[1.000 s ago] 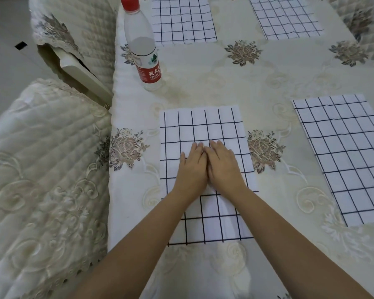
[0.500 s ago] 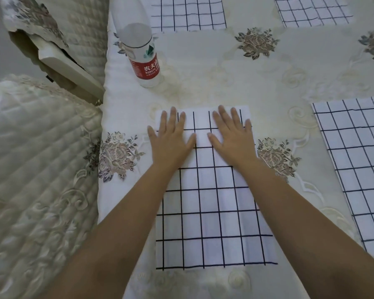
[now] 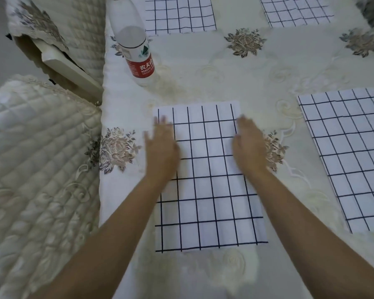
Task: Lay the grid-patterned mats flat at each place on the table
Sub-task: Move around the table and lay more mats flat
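Four mats in view: one near mat [image 3: 209,175] lay directly before the person on the worktop [image 3: 225,78], one to its right [image 3: 350,158], and two [image 3: 179,14] [image 3: 296,9] along the far side, cut off by the frame.
Near mat position: it sat on the embroidered cloth near the worktop's left edge, its long side running away from the person, apparently flat with only faint creases.
Left hand: the left hand [image 3: 162,147] rested palm down on the mat's left edge, fingers extended and blurred, partly over the cloth beside it.
Right hand: the right hand [image 3: 249,147] lay palm down across the mat's right edge, fingers pointing away.
State of the hands: both were open and flat, well apart from each other, gripping nothing.
Why held so: palms spread at opposite edges suggested pressing the cloth outward to smooth it flat; that was a judgement from the pose.
Arms: both forearms reached forward, nearly straight, converging slightly toward the mat.
Bottle: a water bottle [image 3: 136,46] stood upright beyond the mat's far left corner, clear of it.
Chairs: quilted chair covers [image 3: 35,169] stood at the left of the worktop.
Progress: every visible place appeared laid, so this step looked close to finished.
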Available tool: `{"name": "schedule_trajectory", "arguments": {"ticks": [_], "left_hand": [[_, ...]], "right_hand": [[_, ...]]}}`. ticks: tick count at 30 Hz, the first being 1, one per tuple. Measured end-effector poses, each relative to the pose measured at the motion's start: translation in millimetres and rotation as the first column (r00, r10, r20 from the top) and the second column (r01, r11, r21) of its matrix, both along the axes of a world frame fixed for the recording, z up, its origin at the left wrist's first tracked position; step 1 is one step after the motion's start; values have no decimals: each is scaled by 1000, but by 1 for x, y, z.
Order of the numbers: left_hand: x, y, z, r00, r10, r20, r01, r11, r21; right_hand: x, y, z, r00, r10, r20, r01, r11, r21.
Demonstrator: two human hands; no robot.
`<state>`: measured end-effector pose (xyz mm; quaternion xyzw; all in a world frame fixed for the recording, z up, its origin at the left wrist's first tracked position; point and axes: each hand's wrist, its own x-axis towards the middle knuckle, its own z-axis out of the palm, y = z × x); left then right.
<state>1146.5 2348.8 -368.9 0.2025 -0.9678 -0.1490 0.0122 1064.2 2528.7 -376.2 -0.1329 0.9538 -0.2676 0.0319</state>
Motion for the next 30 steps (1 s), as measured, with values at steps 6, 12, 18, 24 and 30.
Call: {"name": "schedule_trajectory", "arguments": {"ticks": [6, 12, 18, 24, 30], "left_hand": [[28, 55, -26, 971, -184, 150, 186, 983, 0], [59, 12, -26, 990, 21, 141, -15, 999, -41], [97, -10, -32, 987, 86, -138, -77, 994, 75], [114, 63, -13, 963, -256, -82, 251, 966, -67], [134, 74, -27, 961, -258, 100, 265, 962, -62]], "right_hand": [[57, -9, -19, 952, 299, 68, -303, 889, 344], [40, 55, -22, 998, 52, 31, -60, 920, 387], [48, 76, -9, 984, -131, 119, 120, 989, 89], [121, 21, -3, 989, 139, -44, -127, 969, 213], [146, 57, -20, 977, 213, 20, -207, 917, 341]]}}
